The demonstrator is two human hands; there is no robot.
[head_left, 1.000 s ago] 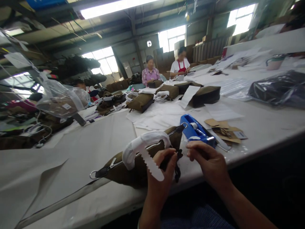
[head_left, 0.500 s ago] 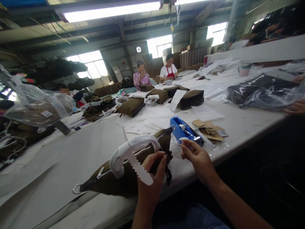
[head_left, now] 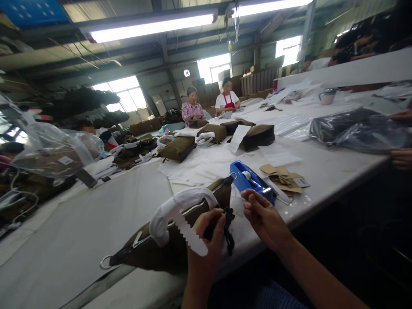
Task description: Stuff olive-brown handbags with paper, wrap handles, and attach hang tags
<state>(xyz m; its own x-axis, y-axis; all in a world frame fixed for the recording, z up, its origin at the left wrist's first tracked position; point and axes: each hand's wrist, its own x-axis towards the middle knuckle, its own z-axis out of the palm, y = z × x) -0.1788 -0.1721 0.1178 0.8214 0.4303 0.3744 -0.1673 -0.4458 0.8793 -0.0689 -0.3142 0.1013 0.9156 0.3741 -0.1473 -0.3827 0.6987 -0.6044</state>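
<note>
An olive-brown handbag (head_left: 141,253) lies on the table before me, its zip and metal end rings showing. White paper wraps its handle (head_left: 183,197). A white strip with a toothed edge (head_left: 189,234) hangs from the handle across my left hand. My left hand (head_left: 207,234) is closed at the bag's near side, pinching a black strap (head_left: 229,234) that dangles beside the fingers. To the right, my right hand (head_left: 262,214) is raised with thumb and fingertips pressed together; whatever lies between them is too small to make out. Just behind it stands a blue tape dispenser (head_left: 249,178).
Brown card tags (head_left: 285,177) lie right of the dispenser. Several olive bags (head_left: 177,148) and white paper sheets (head_left: 193,167) cover the table behind. At right, another person's hands (head_left: 402,154) hold a plastic-wrapped dark bag (head_left: 341,124). Two people sit at the far side.
My right hand has turned slightly, and the whitish piece seen at its fingertips no longer shows. My left hand keeps its pinch. The view has tilted up a little.
</note>
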